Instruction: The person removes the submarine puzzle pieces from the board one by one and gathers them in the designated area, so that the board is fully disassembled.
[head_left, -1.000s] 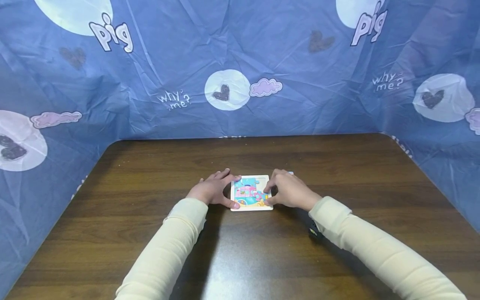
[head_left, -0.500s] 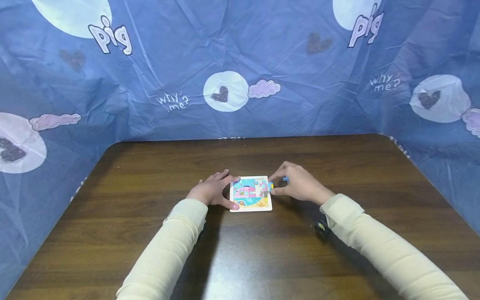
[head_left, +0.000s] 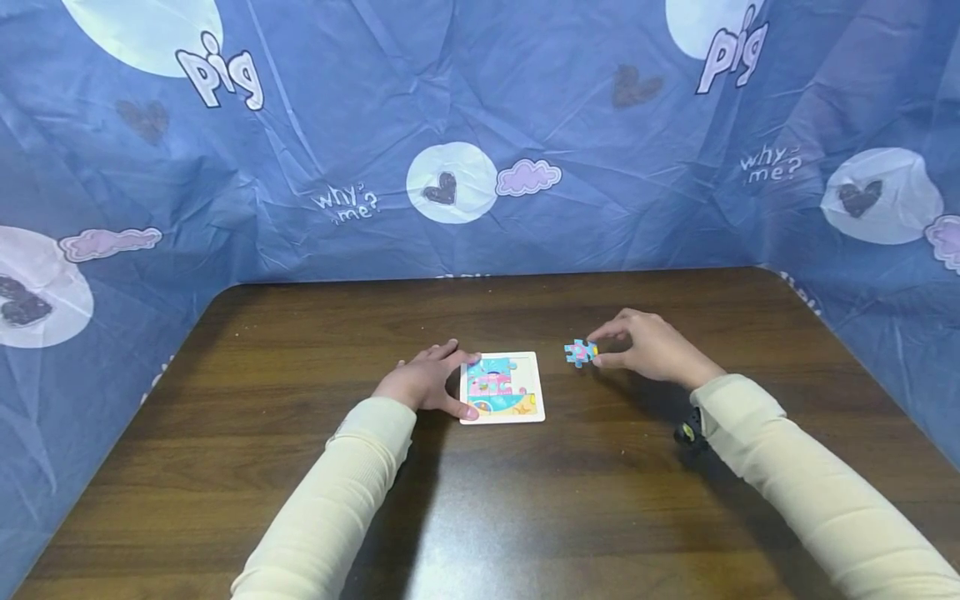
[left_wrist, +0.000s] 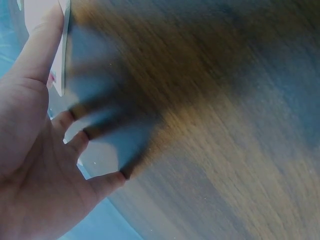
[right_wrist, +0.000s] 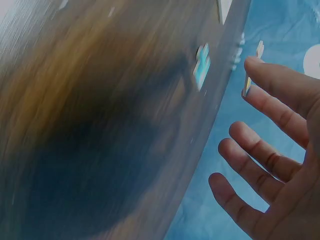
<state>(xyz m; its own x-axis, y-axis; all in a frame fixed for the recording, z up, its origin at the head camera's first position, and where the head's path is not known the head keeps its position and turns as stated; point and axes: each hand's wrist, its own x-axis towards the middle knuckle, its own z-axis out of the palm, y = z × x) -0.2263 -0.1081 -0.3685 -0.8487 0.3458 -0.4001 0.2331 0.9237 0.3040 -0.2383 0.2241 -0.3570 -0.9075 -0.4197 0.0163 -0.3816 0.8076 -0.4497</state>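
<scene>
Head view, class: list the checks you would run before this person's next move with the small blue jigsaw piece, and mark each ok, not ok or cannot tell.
1. Small blue jigsaw piece pinched by right hand: ok.
2. Piece clear of the square white-framed puzzle board: ok.
3. Left hand steadying the board's left edge: ok.
4. Board flat on the dark wooden table: ok.
5. Empty slot showing in the board: ok, upper right.
6. Piece lifted off the table: cannot tell.

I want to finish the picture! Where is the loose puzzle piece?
In the head view, the puzzle piece is pinched by the right hand, just right of the puzzle board.
</scene>
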